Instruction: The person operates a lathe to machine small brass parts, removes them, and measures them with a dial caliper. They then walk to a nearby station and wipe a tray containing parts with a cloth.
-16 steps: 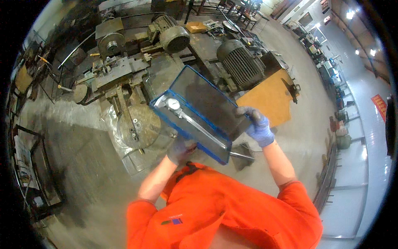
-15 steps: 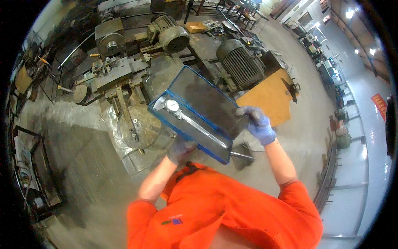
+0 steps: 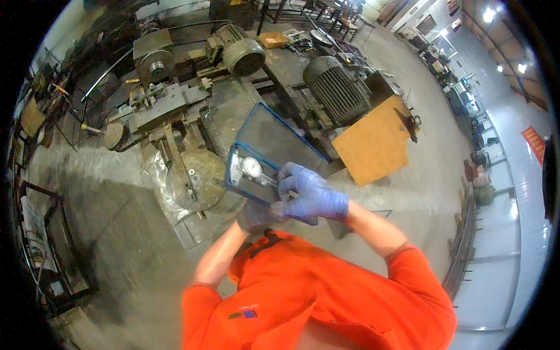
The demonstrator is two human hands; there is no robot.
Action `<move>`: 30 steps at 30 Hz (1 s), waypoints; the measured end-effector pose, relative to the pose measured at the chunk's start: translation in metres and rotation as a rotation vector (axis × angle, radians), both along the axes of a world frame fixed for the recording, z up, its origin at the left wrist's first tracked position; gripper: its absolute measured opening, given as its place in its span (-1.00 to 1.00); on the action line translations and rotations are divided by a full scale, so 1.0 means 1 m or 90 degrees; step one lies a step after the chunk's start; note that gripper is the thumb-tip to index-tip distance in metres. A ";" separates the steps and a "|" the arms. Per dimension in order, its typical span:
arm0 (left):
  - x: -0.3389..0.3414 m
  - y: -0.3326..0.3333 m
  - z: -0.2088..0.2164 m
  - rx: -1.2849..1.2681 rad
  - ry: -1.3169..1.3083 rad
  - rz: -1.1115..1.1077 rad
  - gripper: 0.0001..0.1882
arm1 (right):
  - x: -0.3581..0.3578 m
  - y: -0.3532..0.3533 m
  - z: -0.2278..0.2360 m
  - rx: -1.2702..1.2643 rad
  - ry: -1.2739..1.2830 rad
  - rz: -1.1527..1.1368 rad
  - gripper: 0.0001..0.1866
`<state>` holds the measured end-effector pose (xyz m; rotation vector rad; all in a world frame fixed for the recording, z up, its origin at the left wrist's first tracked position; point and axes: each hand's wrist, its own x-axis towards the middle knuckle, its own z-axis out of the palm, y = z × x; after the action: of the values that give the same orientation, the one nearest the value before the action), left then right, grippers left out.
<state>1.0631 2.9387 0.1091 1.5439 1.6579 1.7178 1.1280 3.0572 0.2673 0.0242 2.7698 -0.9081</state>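
A blue-edged case [image 3: 280, 135] with a dark lining is held with its lid raised. In its tray lies a silver dial caliper [image 3: 252, 167], its round white dial near the left end. My left hand [image 3: 255, 216], in a dark grey glove, grips the case from below at its near side; its fingertips are hidden under the case. Over the tray reaches my right hand [image 3: 312, 195], in a blue glove, its bent fingers closed on the caliper's beam. That hand covers the right part of the caliper and tray.
Beyond the case stands a greasy machine with a round plate [image 3: 198, 178], a ribbed motor [image 3: 335, 87] and a smaller motor [image 3: 242, 52]. A tan board [image 3: 373, 140] lies to the right. At the left is a dark metal frame [image 3: 61, 245].
My right hand has left the lid's edge and moved left and inward onto the caliper. The case has shifted slightly right and down, with its lid still up.
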 end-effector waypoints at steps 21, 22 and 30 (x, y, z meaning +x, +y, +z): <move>0.009 0.011 -0.023 -0.042 -0.754 -0.255 -0.50 | 0.024 0.030 -0.072 -0.154 0.152 -0.131 -0.70; 0.010 0.014 -0.015 -0.072 -0.826 -0.236 -0.52 | 0.021 0.030 -0.076 -0.157 0.187 -0.157 -0.70; -0.005 0.060 -0.002 0.081 -0.880 -0.077 -0.64 | -0.033 0.073 -0.138 -0.158 0.197 -0.265 -0.64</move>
<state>1.0577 2.9990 0.1075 0.1763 0.6888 2.0117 1.0946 3.1304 0.1296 0.4719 2.9624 -1.4655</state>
